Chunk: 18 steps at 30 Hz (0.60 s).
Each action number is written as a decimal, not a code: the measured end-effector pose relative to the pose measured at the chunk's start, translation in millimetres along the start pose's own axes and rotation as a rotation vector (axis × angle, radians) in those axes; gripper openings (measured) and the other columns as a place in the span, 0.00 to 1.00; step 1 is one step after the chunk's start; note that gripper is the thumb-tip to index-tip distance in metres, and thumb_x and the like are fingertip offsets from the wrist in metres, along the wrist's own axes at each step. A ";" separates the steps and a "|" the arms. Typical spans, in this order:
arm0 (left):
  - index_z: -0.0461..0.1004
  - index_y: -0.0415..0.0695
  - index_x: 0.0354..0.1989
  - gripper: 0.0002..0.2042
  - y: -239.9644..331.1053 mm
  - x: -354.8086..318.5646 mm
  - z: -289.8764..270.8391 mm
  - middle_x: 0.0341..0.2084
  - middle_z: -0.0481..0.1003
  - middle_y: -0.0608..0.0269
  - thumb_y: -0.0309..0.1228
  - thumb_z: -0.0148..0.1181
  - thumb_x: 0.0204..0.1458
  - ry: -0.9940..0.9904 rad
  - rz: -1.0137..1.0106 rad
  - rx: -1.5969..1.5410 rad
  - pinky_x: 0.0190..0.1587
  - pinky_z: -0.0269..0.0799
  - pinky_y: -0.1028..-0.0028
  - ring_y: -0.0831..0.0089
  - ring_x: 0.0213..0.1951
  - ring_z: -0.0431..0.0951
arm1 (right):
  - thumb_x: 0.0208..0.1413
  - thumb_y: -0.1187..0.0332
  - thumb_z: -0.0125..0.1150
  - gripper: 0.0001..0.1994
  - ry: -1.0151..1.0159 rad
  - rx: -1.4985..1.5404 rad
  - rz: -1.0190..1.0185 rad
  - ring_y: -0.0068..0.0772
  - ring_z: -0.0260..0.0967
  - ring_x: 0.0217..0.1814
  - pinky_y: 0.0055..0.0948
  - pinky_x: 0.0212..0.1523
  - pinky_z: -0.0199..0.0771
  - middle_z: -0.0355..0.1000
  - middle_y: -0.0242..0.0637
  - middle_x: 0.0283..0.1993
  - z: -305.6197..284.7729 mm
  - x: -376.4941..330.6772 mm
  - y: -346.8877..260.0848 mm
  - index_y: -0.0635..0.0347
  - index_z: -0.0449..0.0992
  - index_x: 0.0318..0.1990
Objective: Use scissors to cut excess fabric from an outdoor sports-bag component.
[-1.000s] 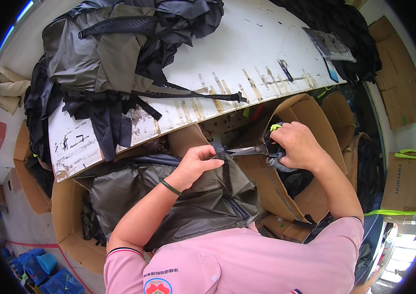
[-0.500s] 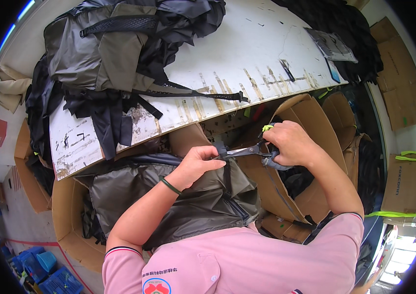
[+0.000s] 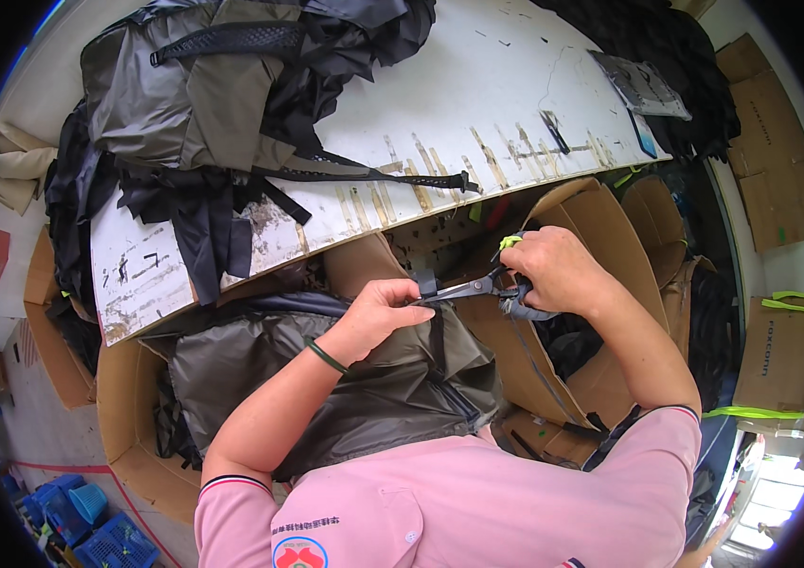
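Below the scuffed white table, your right hand grips scissors; your left hand pinches the black strap beside their blades.

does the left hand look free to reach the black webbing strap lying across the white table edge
Probably not as things stand. The left hand is pinching a short black strap end for the scissors in the right hand. The long black webbing strap lies uncovered on the white table, so only that grip hinders it.
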<state>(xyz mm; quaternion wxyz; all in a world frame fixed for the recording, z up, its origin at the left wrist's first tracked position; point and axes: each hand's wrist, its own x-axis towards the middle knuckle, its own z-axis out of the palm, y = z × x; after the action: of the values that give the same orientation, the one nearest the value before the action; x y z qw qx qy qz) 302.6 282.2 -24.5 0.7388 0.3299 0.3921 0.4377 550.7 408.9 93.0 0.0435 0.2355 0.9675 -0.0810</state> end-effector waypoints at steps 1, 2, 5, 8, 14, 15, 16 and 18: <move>0.79 0.40 0.34 0.02 -2.4 0.2 -3.3 0.29 0.76 0.77 0.22 0.65 0.53 -0.011 -0.002 0.016 0.39 0.67 0.83 0.88 0.33 0.71 | 0.33 0.71 0.68 0.10 -0.001 0.000 0.000 0.43 0.74 0.35 0.41 0.35 0.71 0.72 0.37 0.25 0.1 0.1 0.6 0.55 0.74 0.26; 0.79 0.40 0.35 0.03 -3.9 0.2 -5.1 0.30 0.76 0.76 0.22 0.65 0.53 -0.022 -0.005 0.033 0.39 0.67 0.83 0.88 0.33 0.71 | 0.33 0.71 0.69 0.10 -0.005 -0.014 -0.001 0.43 0.74 0.34 0.42 0.35 0.72 0.72 0.37 0.25 0.3 0.3 1.7 0.55 0.74 0.26; 0.80 0.39 0.37 0.04 -1.6 0.0 -1.8 0.31 0.77 0.75 0.22 0.65 0.53 -0.002 -0.004 0.012 0.40 0.68 0.83 0.87 0.34 0.72 | 0.33 0.71 0.69 0.10 -0.027 -0.021 0.014 0.44 0.74 0.33 0.42 0.35 0.72 0.72 0.38 0.24 0.5 -1.0 1.6 0.56 0.74 0.26; 0.80 0.39 0.39 0.06 -0.4 0.2 -3.1 0.33 0.79 0.72 0.21 0.66 0.53 -0.019 -0.009 -0.007 0.42 0.71 0.82 0.86 0.36 0.75 | 0.33 0.70 0.69 0.10 -0.059 0.010 0.039 0.46 0.74 0.32 0.43 0.34 0.72 0.71 0.39 0.23 0.7 -2.3 -0.6 0.56 0.74 0.26; 0.79 0.38 0.40 0.07 -7.0 -0.7 -6.8 0.35 0.79 0.71 0.20 0.65 0.53 -0.010 0.029 -0.009 0.43 0.72 0.82 0.85 0.37 0.76 | 0.39 0.63 0.74 0.15 -0.049 0.257 0.157 0.47 0.74 0.31 0.38 0.33 0.73 0.74 0.41 0.26 6.1 8.7 -12.1 0.59 0.74 0.29; 0.78 0.38 0.43 0.08 -10.7 1.9 -6.5 0.36 0.79 0.71 0.21 0.65 0.54 -0.032 0.035 -0.016 0.43 0.72 0.82 0.85 0.37 0.76 | 0.39 0.63 0.78 0.17 0.021 0.436 0.224 0.46 0.73 0.31 0.34 0.34 0.73 0.74 0.40 0.27 7.9 12.9 -20.8 0.60 0.74 0.30; 0.77 0.39 0.44 0.09 -12.2 4.6 -4.1 0.37 0.78 0.72 0.22 0.65 0.55 -0.045 0.058 0.027 0.43 0.71 0.82 0.86 0.38 0.75 | 0.41 0.64 0.80 0.20 0.020 0.623 0.264 0.38 0.75 0.34 0.30 0.37 0.72 0.75 0.40 0.31 18.3 16.7 -23.9 0.62 0.73 0.34; 0.76 0.40 0.46 0.10 -9.8 2.5 -2.0 0.37 0.77 0.71 0.25 0.65 0.56 -0.055 0.062 0.089 0.44 0.71 0.80 0.83 0.40 0.74 | 0.45 0.72 0.76 0.17 0.011 0.911 0.214 0.26 0.71 0.37 0.28 0.41 0.71 0.74 0.39 0.32 38.8 26.0 -37.7 0.63 0.72 0.37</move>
<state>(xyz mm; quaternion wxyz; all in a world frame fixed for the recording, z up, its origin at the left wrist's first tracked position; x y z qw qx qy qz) 305.4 280.9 -34.3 0.7199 0.3865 0.3802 0.4334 512.0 380.7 56.8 -0.0615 0.3295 0.8038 -0.4915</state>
